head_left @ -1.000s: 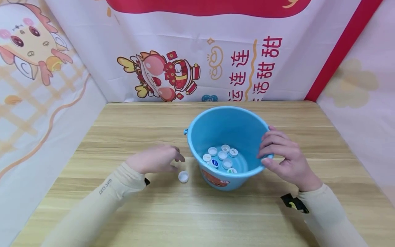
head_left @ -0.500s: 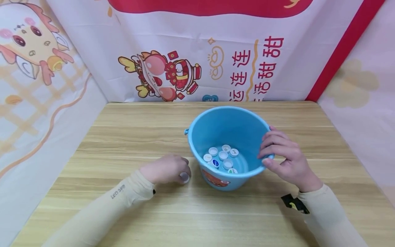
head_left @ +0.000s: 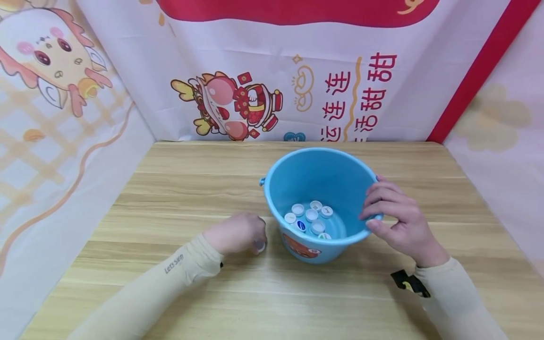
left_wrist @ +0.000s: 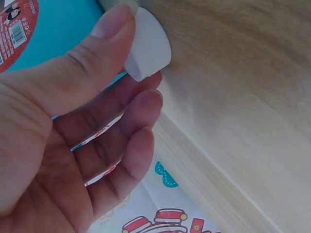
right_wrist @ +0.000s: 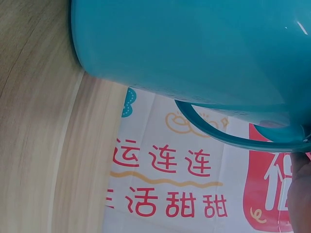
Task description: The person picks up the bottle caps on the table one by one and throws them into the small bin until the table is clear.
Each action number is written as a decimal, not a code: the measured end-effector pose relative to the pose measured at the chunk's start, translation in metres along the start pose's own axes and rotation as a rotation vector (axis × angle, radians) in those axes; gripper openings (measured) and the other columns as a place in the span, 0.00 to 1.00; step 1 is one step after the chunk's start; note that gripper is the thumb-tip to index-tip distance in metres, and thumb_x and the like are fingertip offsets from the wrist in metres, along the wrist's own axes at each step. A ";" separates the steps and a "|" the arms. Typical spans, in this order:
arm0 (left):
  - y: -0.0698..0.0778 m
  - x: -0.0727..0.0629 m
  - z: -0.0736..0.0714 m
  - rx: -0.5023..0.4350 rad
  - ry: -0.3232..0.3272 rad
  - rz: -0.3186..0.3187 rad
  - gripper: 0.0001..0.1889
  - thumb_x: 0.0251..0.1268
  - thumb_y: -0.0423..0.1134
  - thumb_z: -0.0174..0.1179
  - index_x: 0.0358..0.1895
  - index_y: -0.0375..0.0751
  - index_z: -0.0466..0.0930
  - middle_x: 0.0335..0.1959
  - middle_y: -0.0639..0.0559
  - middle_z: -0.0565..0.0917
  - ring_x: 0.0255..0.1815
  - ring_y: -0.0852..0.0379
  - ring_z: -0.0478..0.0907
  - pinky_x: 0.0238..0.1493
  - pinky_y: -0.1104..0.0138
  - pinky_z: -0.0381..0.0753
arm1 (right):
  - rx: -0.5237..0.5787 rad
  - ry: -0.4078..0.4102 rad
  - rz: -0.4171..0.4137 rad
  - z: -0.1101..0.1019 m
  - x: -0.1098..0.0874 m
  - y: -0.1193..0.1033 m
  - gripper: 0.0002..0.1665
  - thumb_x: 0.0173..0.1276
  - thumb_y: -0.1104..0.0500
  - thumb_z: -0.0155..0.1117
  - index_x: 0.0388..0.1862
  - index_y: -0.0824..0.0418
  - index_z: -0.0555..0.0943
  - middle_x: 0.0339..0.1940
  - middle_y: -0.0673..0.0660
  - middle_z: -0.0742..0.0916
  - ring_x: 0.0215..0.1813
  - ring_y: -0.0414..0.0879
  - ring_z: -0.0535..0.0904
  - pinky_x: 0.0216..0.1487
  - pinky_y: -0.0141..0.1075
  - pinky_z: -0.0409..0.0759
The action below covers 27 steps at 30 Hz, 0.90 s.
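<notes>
My left hand (head_left: 240,233) pinches a white bottle cap (left_wrist: 149,46) between thumb and index finger, low over the table just left of the blue bucket (head_left: 320,165). Seen from the head, only a sliver of that cap shows past the fingers. My right hand (head_left: 395,215) grips the bucket's right rim, fingers over the edge and thumb outside. Several bottle caps (head_left: 311,215) lie on the bucket's floor, mostly white, one with a blue printed top. In the right wrist view, the bucket wall fills the top and a few fingers (right_wrist: 300,194) show at the right edge.
The wooden table (head_left: 182,189) runs back to a printed cloth (head_left: 255,47) hanging behind it, with more cloth at both sides. A bucket handle (right_wrist: 214,131) hangs along the bucket's outside. A red sticker (head_left: 301,246) is on its front.
My left hand has come down on the loose cap beside the bucket and taken it between thumb and finger. My right hand keeps its hold on the rim. The head view has shifted slightly.
</notes>
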<state>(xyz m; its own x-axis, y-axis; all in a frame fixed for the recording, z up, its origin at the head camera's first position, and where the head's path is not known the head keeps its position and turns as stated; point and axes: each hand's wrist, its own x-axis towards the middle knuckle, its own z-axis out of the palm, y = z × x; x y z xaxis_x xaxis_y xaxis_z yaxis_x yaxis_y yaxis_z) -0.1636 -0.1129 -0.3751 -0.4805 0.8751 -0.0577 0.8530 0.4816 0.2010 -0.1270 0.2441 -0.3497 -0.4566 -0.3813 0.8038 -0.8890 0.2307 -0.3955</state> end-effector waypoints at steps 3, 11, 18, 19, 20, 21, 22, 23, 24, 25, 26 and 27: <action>0.001 -0.001 0.001 0.065 0.023 0.051 0.06 0.47 0.31 0.74 0.28 0.45 0.87 0.28 0.56 0.83 0.29 0.61 0.78 0.35 0.73 0.78 | 0.000 0.010 -0.010 0.000 0.000 0.000 0.22 0.70 0.45 0.65 0.28 0.63 0.85 0.33 0.59 0.84 0.52 0.54 0.74 0.72 0.45 0.61; 0.000 -0.001 0.004 0.060 0.029 0.033 0.06 0.48 0.31 0.74 0.28 0.44 0.87 0.27 0.56 0.83 0.28 0.62 0.78 0.34 0.73 0.78 | 0.007 0.003 0.018 0.000 -0.003 0.002 0.22 0.70 0.45 0.65 0.29 0.62 0.86 0.35 0.57 0.85 0.53 0.53 0.74 0.72 0.44 0.61; 0.001 -0.001 0.005 0.061 0.033 0.038 0.06 0.49 0.31 0.74 0.29 0.45 0.88 0.28 0.56 0.84 0.28 0.62 0.79 0.35 0.74 0.78 | 0.004 0.005 0.014 -0.002 -0.004 0.002 0.21 0.70 0.45 0.65 0.29 0.62 0.86 0.35 0.57 0.85 0.53 0.53 0.74 0.72 0.44 0.61; 0.001 -0.002 0.005 0.066 0.028 0.037 0.05 0.49 0.32 0.74 0.29 0.45 0.88 0.28 0.56 0.84 0.28 0.62 0.79 0.34 0.74 0.78 | 0.003 0.004 0.013 -0.002 -0.004 0.001 0.21 0.70 0.45 0.65 0.29 0.62 0.86 0.35 0.58 0.85 0.53 0.53 0.74 0.72 0.44 0.61; 0.000 -0.002 0.005 0.072 0.022 0.040 0.05 0.50 0.32 0.74 0.29 0.46 0.88 0.29 0.56 0.84 0.28 0.62 0.79 0.34 0.74 0.78 | 0.000 0.003 0.014 -0.002 -0.004 0.001 0.22 0.70 0.45 0.65 0.29 0.62 0.86 0.34 0.58 0.85 0.53 0.53 0.74 0.72 0.44 0.61; 0.000 -0.002 0.005 0.073 0.012 0.043 0.05 0.50 0.33 0.74 0.30 0.46 0.88 0.29 0.56 0.84 0.29 0.62 0.79 0.34 0.74 0.78 | -0.002 0.002 0.014 -0.001 -0.004 0.001 0.22 0.70 0.44 0.65 0.29 0.62 0.86 0.34 0.58 0.85 0.53 0.53 0.74 0.72 0.44 0.61; -0.001 -0.003 0.005 0.072 -0.003 0.044 0.05 0.50 0.33 0.74 0.29 0.47 0.88 0.29 0.56 0.84 0.28 0.62 0.78 0.34 0.74 0.78 | -0.005 0.001 0.013 -0.001 -0.003 0.000 0.22 0.70 0.44 0.65 0.29 0.62 0.86 0.34 0.59 0.84 0.52 0.53 0.74 0.72 0.44 0.61; -0.002 -0.003 0.004 0.062 -0.021 0.038 0.04 0.51 0.33 0.73 0.29 0.47 0.88 0.29 0.57 0.83 0.28 0.63 0.77 0.34 0.74 0.77 | -0.008 0.001 0.012 -0.001 -0.003 0.000 0.22 0.70 0.44 0.64 0.29 0.62 0.86 0.34 0.59 0.84 0.52 0.53 0.74 0.72 0.44 0.61; -0.004 -0.003 0.003 0.049 -0.042 0.029 0.04 0.52 0.33 0.72 0.29 0.47 0.88 0.28 0.57 0.83 0.28 0.63 0.76 0.33 0.73 0.77 | -0.009 0.001 0.009 -0.001 -0.003 0.000 0.22 0.70 0.44 0.64 0.29 0.62 0.86 0.34 0.59 0.84 0.52 0.53 0.74 0.72 0.44 0.61; -0.005 -0.004 0.002 0.031 -0.064 0.014 0.04 0.53 0.33 0.72 0.29 0.48 0.88 0.28 0.58 0.82 0.28 0.63 0.74 0.33 0.73 0.76 | -0.011 0.001 0.006 -0.001 -0.002 0.000 0.22 0.70 0.44 0.64 0.29 0.62 0.86 0.33 0.59 0.84 0.52 0.53 0.74 0.72 0.44 0.61; -0.007 -0.005 0.001 -0.001 -0.082 -0.012 0.04 0.54 0.33 0.70 0.28 0.48 0.87 0.27 0.59 0.81 0.27 0.63 0.73 0.33 0.72 0.76 | -0.011 0.001 0.001 0.000 -0.001 0.000 0.22 0.70 0.45 0.64 0.29 0.62 0.86 0.33 0.59 0.84 0.51 0.53 0.74 0.72 0.45 0.61; -0.009 -0.006 -0.002 -0.027 -0.094 -0.037 0.05 0.55 0.32 0.69 0.27 0.48 0.86 0.26 0.59 0.80 0.27 0.63 0.72 0.32 0.71 0.76 | -0.013 0.000 -0.001 0.000 -0.001 -0.001 0.22 0.70 0.45 0.64 0.29 0.62 0.86 0.33 0.59 0.84 0.51 0.54 0.74 0.72 0.45 0.61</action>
<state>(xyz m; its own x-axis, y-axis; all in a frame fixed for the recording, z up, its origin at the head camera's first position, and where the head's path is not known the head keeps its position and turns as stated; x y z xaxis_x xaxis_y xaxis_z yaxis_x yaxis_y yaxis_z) -0.1689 -0.1227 -0.3751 -0.4894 0.8578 -0.1570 0.8286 0.5136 0.2229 -0.1261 0.2445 -0.3500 -0.4555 -0.3814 0.8044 -0.8890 0.2417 -0.3888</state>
